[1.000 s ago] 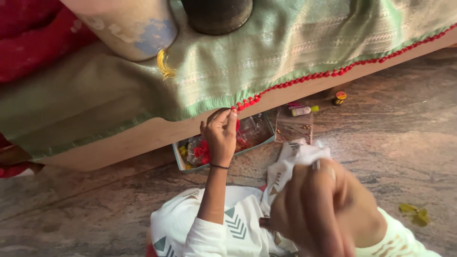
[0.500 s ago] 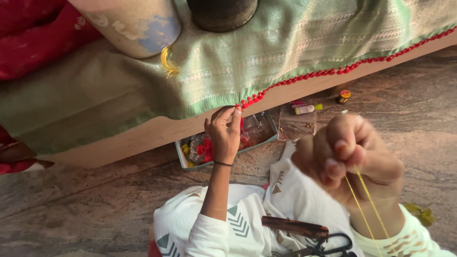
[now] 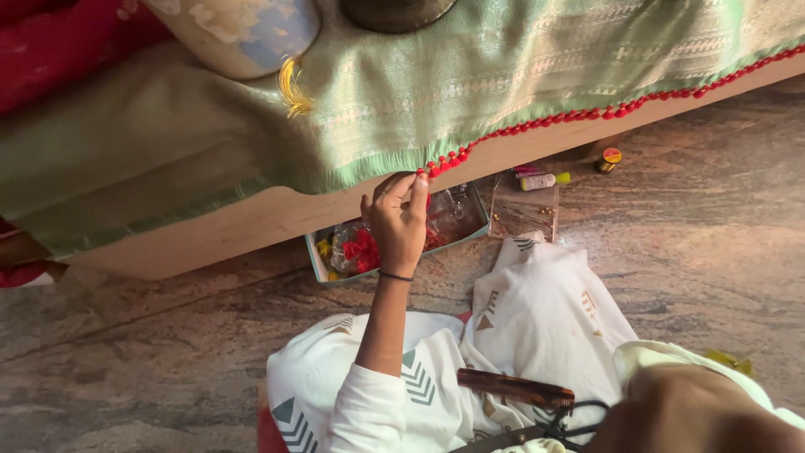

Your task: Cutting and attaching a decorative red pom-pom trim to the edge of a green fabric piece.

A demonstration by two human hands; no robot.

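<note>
Two hands were in frame. Left hand [image 3: 397, 225] was raised with fingers [image 3: 417, 195] pinched together on the hem of the green cloth [image 3: 470, 92], right where the row of red bobbles [image 3: 579, 112] ended; one dark band sat on that wrist. One cloth, draped over one wooden ledge [image 3: 251, 222], hem just above the fingertips. Right hand [image 3: 696, 415] was at the bottom right corner, blurred and partly cut off, so I couldn't tell whether its fingers were open or closed, or whether they held anything. Behind the left fingers: one open tray [image 3: 394, 239] with red and yellow bits inside, half hidden by the hand. Right of the fingers: one clear packet [image 3: 524, 210], one small tube [image 3: 541, 179], one small round pot [image 3: 611, 158], all on the stone floor [image 3: 168, 361]. Above-left of the fingers: one yellow tassel [image 3: 293, 88] lying on the cloth, plus two vessels at the top edge, a pale one [image 3: 243, 29] and a dark one [image 3: 394, 10]. Below the fingers, on the white lap: one brown strip-like object [image 3: 516, 388] and one pair of dark scissors [image 3: 570, 418]. Versus half a second earlier: right hand had dropped from mid-frame to the corner, the yellow thread seen under it was no longer visible, left hand stayed put on the hem.
</note>
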